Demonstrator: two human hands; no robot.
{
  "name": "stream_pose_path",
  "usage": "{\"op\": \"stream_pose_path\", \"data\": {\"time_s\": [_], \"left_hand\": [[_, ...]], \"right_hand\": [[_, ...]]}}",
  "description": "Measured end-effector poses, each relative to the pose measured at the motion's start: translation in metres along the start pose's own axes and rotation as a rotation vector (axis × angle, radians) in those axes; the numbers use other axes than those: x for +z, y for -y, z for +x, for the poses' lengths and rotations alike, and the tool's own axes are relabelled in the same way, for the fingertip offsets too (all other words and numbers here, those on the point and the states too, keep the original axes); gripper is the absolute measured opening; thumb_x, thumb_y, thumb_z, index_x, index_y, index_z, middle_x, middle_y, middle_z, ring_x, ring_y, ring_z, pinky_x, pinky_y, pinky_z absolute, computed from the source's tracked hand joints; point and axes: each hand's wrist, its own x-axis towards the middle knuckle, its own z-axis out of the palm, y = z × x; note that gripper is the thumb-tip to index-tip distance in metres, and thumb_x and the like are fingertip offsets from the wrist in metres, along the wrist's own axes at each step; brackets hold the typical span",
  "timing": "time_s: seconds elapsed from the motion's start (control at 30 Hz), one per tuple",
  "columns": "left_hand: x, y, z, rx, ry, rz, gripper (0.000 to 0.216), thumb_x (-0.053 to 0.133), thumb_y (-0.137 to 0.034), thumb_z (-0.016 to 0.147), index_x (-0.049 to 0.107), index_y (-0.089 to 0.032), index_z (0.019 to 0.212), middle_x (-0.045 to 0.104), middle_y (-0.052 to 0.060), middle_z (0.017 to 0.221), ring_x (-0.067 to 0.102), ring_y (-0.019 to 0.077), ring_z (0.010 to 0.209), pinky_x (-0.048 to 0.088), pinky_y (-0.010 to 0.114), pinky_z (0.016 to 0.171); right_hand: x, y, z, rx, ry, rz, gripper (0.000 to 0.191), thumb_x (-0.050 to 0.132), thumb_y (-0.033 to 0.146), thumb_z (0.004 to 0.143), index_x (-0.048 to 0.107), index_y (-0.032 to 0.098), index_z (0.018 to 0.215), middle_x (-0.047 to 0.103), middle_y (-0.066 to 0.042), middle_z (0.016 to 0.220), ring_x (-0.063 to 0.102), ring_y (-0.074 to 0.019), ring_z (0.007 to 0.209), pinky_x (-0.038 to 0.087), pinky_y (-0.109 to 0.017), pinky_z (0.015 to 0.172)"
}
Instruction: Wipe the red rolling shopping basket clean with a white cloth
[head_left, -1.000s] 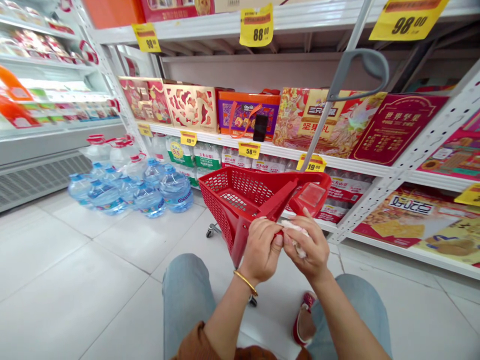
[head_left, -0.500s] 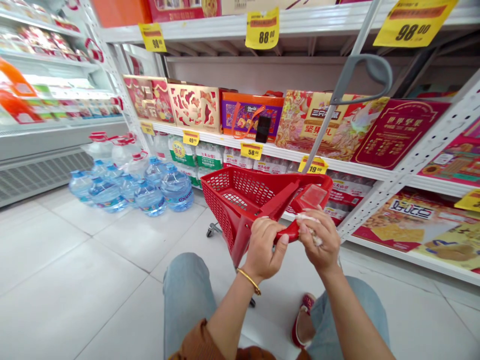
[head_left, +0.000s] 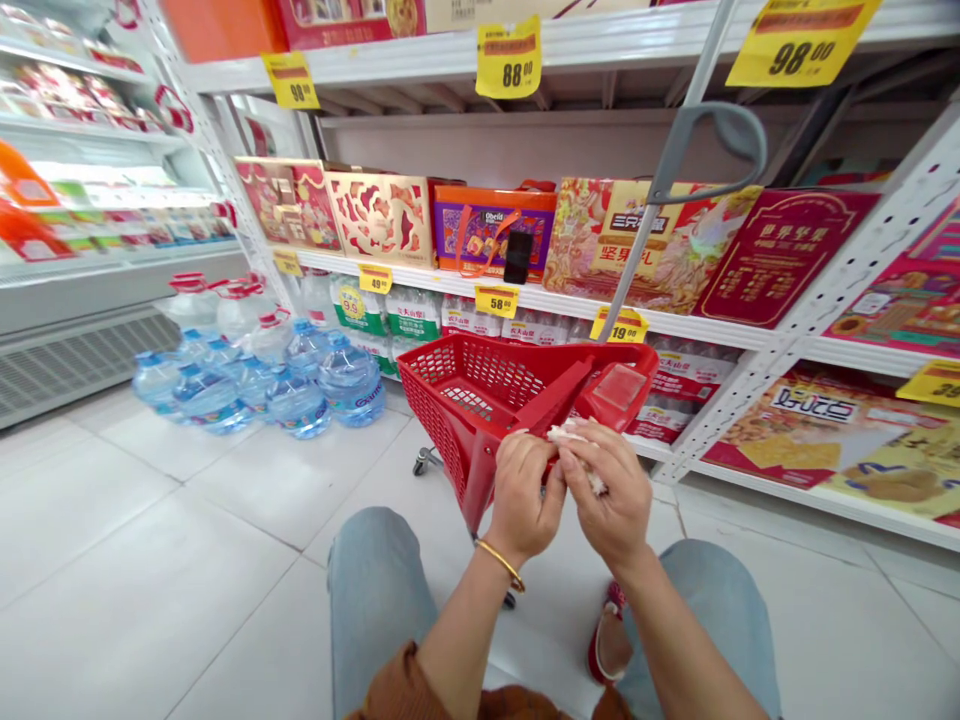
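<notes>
I register a position change: the right hand (head_left: 609, 490), pinching a crumpled white cloth (head_left: 574, 432), has closed up against the left hand (head_left: 527, 492), which grips the red shopping-cart handle (head_left: 631, 400). The cloth now covers the handle stretch exposed half a second ago.

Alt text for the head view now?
The right hand holds a crumpled white cloth beside the left hand at the near end of a red shopping cart. Behind, boxes line a shelf; water bottles sit at left.
</notes>
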Motion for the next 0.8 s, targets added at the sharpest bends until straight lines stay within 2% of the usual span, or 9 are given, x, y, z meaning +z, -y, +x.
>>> {"op": "stream_pose_path", "data": {"time_s": [0.23,0.53,0.8], "left_hand": [[-0.004,0.002,0.0,0.063,-0.082,-0.035,0.01,0.047,-0.022,0.089,0.056,-0.019,0.091,0.064,0.006,0.086,0.057,0.019,0.086,0.045,0.038,0.085],[-0.004,0.001,0.003,0.037,-0.087,-0.08,0.01,0.051,-0.024,0.087,0.06,-0.019,0.088,0.065,0.005,0.083,0.059,0.0183,0.082,0.046,0.039,0.083],[-0.005,0.003,0.002,0.045,-0.079,-0.075,0.011,0.05,-0.024,0.087,0.06,-0.02,0.089,0.066,0.006,0.084,0.06,0.0195,0.084,0.046,0.041,0.085]], "right_hand": [[-0.001,-0.016,-0.005,-0.097,0.03,0.003,0.02,0.064,0.016,0.08,0.066,0.024,0.098,0.069,-0.004,0.095,0.065,-0.0197,0.093,0.047,-0.05,0.099],[-0.002,-0.028,0.0,-0.082,0.041,0.034,0.014,0.062,0.019,0.079,0.068,0.026,0.09,0.069,-0.001,0.089,0.067,-0.0189,0.088,0.042,-0.052,0.105],[-0.006,-0.041,0.003,-0.069,0.03,0.019,0.011,0.062,0.018,0.08,0.068,0.025,0.086,0.07,-0.001,0.088,0.065,-0.0203,0.093,0.039,-0.054,0.106]]}}
